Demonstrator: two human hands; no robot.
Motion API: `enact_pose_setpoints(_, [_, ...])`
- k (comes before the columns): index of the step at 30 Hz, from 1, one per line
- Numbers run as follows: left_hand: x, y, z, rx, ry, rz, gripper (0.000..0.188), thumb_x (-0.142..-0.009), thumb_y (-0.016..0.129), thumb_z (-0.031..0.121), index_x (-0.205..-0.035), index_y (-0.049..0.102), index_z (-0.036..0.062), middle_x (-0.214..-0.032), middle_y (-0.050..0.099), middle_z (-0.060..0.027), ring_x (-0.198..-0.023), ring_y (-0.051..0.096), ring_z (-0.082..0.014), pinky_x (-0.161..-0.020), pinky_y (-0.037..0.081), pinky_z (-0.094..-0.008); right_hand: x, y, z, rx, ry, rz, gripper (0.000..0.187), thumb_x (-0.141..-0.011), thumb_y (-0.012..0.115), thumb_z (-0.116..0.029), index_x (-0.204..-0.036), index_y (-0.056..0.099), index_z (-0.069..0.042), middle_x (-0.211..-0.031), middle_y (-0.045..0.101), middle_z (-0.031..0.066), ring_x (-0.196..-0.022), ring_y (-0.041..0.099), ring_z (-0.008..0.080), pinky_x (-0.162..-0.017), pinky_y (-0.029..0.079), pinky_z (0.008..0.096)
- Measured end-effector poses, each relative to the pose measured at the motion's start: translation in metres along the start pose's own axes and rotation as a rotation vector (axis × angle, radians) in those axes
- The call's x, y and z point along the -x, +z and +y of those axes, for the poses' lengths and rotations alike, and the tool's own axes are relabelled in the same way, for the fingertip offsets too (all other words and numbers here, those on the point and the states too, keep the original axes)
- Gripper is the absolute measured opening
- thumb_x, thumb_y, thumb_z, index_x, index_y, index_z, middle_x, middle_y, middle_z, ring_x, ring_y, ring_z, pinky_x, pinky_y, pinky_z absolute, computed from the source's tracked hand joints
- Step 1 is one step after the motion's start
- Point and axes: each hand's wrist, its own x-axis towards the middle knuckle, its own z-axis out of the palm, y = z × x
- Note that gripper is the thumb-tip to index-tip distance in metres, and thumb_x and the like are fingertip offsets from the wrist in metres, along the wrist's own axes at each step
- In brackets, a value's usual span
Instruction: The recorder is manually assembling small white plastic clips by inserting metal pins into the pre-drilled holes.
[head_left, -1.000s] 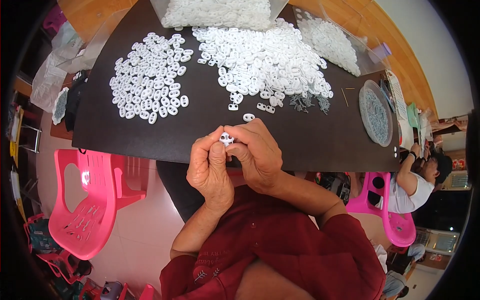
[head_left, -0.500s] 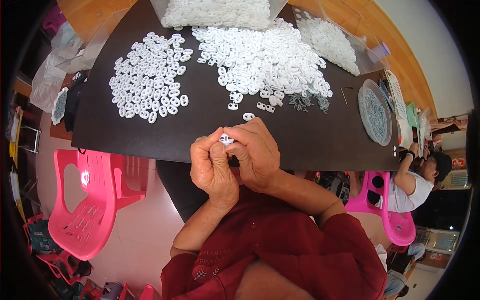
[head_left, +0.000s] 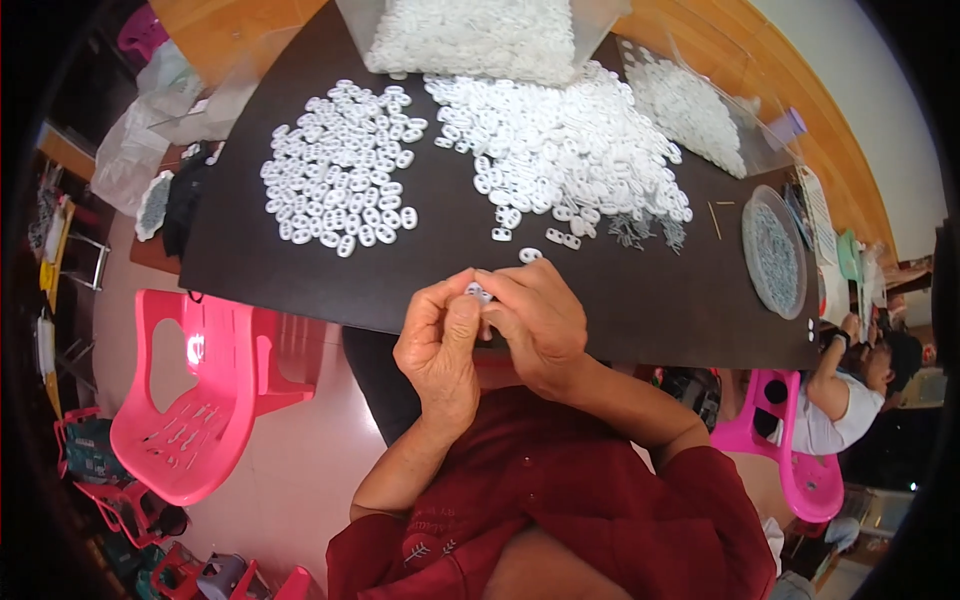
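Note:
A small white plastic piece with two holes (head_left: pixel 480 292) is pinched between the fingertips of both hands, just over the table's near edge. My left hand (head_left: pixel 440 345) grips it with thumb and forefinger, and my right hand (head_left: pixel 540 325) closes on its other side. Fingers cover much of the piece. Just beyond my right knuckles lies a single white oval piece (head_left: pixel 531 256). A loose group of white oval pieces (head_left: pixel 340 170) spreads at the left, and a bigger white heap (head_left: pixel 560 140) lies farther off, with thin grey pins (head_left: pixel 640 233) along its near right side.
Clear tubs of white pieces stand at the back (head_left: pixel 352 30) and back right (head_left: pixel 765 150). A round clear dish (head_left: pixel 788 313) holds grey pins at the right. Pink chairs stand left (head_left: pixel 195 440) and right (head_left: pixel 815 490); another person (head_left: pixel 840 405) sits at the right.
The whole view has shifted, so table and hands appear a little farther right and lower. Both hands keep their pinch; the white piece between them now looks tilted and more covered by fingers.

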Motion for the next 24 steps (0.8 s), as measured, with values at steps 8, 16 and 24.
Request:
enact_pose_setpoints(8, [-0.006,0.012,0.012,-0.093,-0.085,-0.200,0.024,-0.089,0.058,0.004,-0.111,0.055,-0.0025,-0.078,0.057,-0.0014,-0.066,0.050,-0.0053,-0.058,0.042,-0.0180,0.000,-0.031,-0.002,-0.034,0.120,-0.038,0.025,-0.076,0.063,0.003,-0.100,0.062,0.001,-0.084,0.063,0.0101,-0.070,0.055,0.0210,-0.062,0.044,0.0296])
enact_pose_setpoints(16, [0.003,0.022,0.006,-0.118,-0.122,-0.282,0.030,-0.095,0.051,0.015,-0.119,0.048,-0.0019,-0.081,0.062,-0.0068,-0.063,0.050,-0.0065,-0.058,0.042,-0.0187,-0.011,-0.073,0.010,0.022,0.297,-0.059,0.007,-0.078,0.064,-0.006,-0.084,0.065,-0.003,-0.077,0.060,0.0082,-0.071,0.057,0.0200,-0.064,0.045,0.0296])
enact_pose_setpoints(24, [-0.016,0.019,0.002,-0.296,-0.067,-0.255,0.023,-0.090,0.056,0.009,-0.109,0.054,-0.0034,-0.077,0.061,-0.0080,-0.064,0.053,-0.0082,-0.055,0.041,-0.0195,-0.120,-0.239,0.132,0.772,0.180,0.353,0.014,-0.080,0.061,-0.008,-0.091,0.066,-0.001,-0.081,0.065,0.0089,-0.074,0.060,0.0167,-0.068,0.047,0.0292])
